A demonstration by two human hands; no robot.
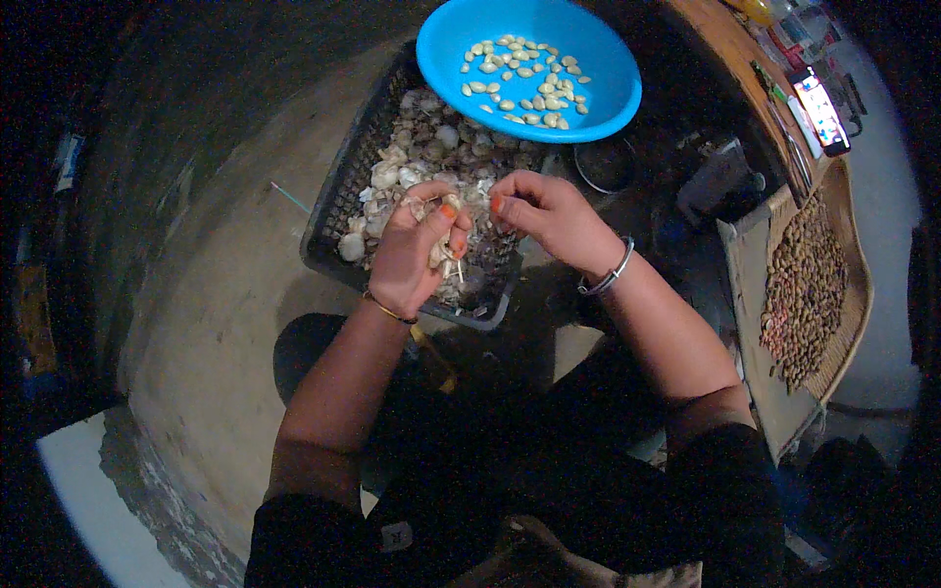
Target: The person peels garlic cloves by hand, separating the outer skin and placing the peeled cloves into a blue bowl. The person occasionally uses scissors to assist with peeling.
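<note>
My left hand [415, 250] is closed around pale, papery garlic pieces [443, 253], which stick out between thumb and fingers. Just right of it, my right hand [548, 217] has its thumb pressed to the curled fingers; whether something small is pinched there is too blurred to tell. Both hands are above a black plastic crate [323, 246] that holds garlic bulbs [386, 175] and loose skins. A blue plastic basin [614, 110] rests over the crate's far end, with peeled garlic cloves [548, 95] scattered across its bottom.
To the right, a woven tray [856, 309] holds unshelled peanuts [809, 294] and some reddish kernels [774, 328]. A lit phone [821, 110] lies at a wooden table's edge [724, 55], near plastic bottles. A dark bucket-like container [713, 180] stands below. A thin straw-like stick [289, 196] lies left.
</note>
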